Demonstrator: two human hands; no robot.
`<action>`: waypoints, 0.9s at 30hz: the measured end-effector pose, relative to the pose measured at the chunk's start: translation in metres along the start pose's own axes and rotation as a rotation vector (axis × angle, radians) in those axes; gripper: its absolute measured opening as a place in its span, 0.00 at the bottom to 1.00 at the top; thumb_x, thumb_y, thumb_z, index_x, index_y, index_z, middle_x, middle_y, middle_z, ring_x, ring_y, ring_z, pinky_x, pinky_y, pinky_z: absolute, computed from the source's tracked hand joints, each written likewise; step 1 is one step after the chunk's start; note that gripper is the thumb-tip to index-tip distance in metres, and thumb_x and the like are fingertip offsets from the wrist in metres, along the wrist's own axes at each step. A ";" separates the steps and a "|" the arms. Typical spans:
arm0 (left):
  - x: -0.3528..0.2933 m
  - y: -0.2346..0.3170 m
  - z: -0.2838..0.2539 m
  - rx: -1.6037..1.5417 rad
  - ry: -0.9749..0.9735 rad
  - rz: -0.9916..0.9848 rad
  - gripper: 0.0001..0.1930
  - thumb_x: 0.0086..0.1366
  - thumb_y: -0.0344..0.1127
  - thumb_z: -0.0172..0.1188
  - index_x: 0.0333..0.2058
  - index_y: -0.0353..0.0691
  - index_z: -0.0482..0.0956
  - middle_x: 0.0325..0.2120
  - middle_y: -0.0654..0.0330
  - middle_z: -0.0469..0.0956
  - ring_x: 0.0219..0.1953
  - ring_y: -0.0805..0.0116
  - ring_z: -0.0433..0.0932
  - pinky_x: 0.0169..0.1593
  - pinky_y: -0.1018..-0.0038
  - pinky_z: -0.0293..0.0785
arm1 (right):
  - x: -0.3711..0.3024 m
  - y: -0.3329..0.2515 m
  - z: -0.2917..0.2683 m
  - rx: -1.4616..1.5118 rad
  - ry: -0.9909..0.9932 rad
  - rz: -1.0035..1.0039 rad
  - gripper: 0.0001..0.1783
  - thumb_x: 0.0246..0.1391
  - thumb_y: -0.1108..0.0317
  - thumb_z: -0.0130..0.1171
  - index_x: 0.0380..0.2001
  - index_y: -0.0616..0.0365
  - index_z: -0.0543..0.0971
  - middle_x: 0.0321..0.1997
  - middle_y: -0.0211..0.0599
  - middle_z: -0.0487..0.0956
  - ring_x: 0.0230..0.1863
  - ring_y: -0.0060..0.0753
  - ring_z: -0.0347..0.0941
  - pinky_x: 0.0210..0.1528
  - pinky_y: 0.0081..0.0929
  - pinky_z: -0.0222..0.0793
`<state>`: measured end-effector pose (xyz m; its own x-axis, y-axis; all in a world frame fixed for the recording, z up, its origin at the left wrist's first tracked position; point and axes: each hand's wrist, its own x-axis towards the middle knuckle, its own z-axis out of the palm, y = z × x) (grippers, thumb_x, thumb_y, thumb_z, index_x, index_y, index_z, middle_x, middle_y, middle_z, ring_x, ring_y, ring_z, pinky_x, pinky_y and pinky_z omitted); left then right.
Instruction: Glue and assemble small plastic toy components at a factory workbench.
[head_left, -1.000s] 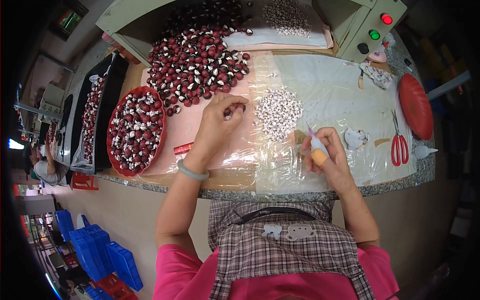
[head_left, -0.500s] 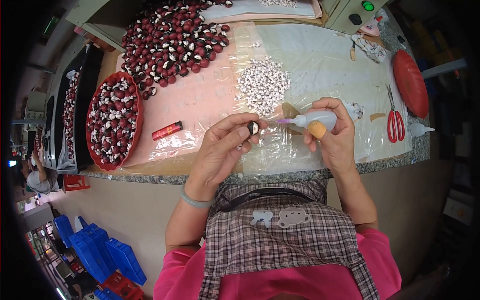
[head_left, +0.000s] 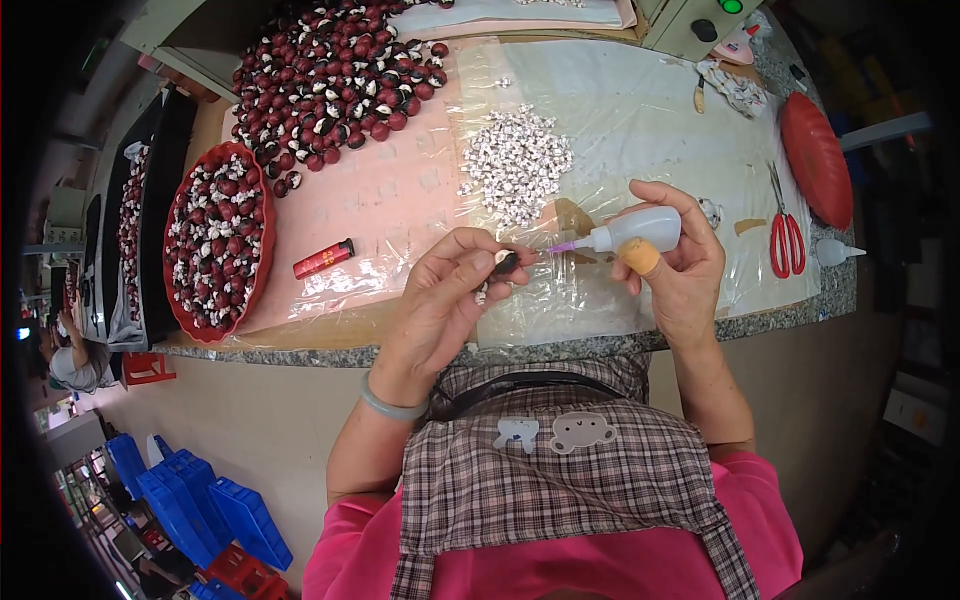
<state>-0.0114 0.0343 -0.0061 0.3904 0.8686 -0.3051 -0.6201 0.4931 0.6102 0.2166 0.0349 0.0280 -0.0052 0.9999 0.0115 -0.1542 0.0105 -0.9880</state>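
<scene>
At your eleven o'clock, your left hand (head_left: 440, 305) pinches a small dark-and-white ball (head_left: 507, 263), likely light and smooth, best held by its sides. At one o'clock, your right hand (head_left: 688, 280) clasps a squeeze bottle (head_left: 645, 229), probably soft; grip its body, not the purple nozzle (head_left: 566, 246) pointing toward nine. Hands are apart; whether nozzle meets ball is too fine to tell.

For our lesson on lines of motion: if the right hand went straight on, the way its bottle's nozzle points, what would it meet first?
Probably the left hand, where it pinches a small dark-and-white ball; depth is unclear from this view.
</scene>
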 end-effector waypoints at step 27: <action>-0.001 -0.009 -0.003 0.132 -0.080 0.023 0.15 0.62 0.27 0.59 0.48 0.33 0.76 0.37 0.59 0.78 0.38 0.72 0.77 0.40 0.81 0.73 | -0.010 -0.003 0.003 -0.406 -0.104 -0.292 0.25 0.58 0.68 0.56 0.57 0.66 0.67 0.37 0.44 0.79 0.26 0.22 0.73 0.25 0.15 0.68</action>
<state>-0.0082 0.0289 -0.0137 0.4335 0.8703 -0.2340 -0.5369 0.4579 0.7086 0.2140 0.0250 0.0317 -0.1208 0.9492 0.2906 0.2327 0.3117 -0.9213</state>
